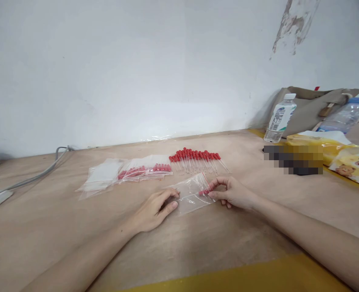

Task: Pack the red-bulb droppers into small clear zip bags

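A clear zip bag (189, 207) lies flat on the paper-covered table between my hands. Inside it is a dropper with a red bulb (203, 192) and a thin pale stem pointing left. At the bag's right end, by the red-lined opening, my right hand (232, 192) pinches the end of the red bulb. The fingers of my left hand (156, 209) curl onto the bag's left end; its grip there is partly hidden. Just beyond the bag, several red-bulbed droppers (194, 154) lie side by side in a fanned row.
Left of the loose droppers are filled bags (144, 172) with red bulbs and a stack of flat bags (102, 176). A grey cable (50, 168) runs along the left. A bottle (280, 119), a beige bag (313, 109) and a yellow tissue pack (322, 144) stand at right.
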Available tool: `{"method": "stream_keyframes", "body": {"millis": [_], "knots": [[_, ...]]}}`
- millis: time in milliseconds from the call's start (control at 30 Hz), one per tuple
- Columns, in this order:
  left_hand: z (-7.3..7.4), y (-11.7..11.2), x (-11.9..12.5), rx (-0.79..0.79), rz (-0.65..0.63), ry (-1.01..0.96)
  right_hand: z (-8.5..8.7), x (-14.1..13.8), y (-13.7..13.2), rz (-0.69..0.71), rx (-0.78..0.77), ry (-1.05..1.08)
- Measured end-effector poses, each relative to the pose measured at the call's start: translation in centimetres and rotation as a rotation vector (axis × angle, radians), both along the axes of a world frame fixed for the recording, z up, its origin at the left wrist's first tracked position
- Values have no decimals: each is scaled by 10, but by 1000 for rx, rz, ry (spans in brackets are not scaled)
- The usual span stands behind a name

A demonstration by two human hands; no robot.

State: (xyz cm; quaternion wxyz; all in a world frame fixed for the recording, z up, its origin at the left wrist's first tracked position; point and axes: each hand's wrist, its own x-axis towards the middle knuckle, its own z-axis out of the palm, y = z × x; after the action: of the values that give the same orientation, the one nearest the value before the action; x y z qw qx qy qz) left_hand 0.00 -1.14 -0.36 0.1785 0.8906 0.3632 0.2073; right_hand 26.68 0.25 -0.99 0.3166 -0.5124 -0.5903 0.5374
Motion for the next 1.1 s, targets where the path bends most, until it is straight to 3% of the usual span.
{"method": "stream_keyframes", "body": {"millis": [167, 267, 333, 467, 533, 667, 800, 1100], "knots": [[0, 1, 0, -7, -54, -18, 1, 3, 3, 2, -56, 166], [2, 0, 0, -23, -50, -31, -1, 7, 9, -52, -29, 153], [3, 0, 0, -38, -51, -32, -3, 13, 16, -121, 79, 39], [4, -1, -2, -48, -42, -6, -8, 37, 37, -308, 462, -270], [3, -1, -3, -35, -17, 6, -11, 50, 51, -392, 551, -410], [0, 1, -3, 4, -46, 28, -17, 67, 82, -514, 477, -513], [-1, 2, -4, 0, -90, 42, -14, 65, 111, -566, 369, -558], [-1, 2, -4, -17, -72, 56, -4, 46, 142, -490, 218, -530]]}}
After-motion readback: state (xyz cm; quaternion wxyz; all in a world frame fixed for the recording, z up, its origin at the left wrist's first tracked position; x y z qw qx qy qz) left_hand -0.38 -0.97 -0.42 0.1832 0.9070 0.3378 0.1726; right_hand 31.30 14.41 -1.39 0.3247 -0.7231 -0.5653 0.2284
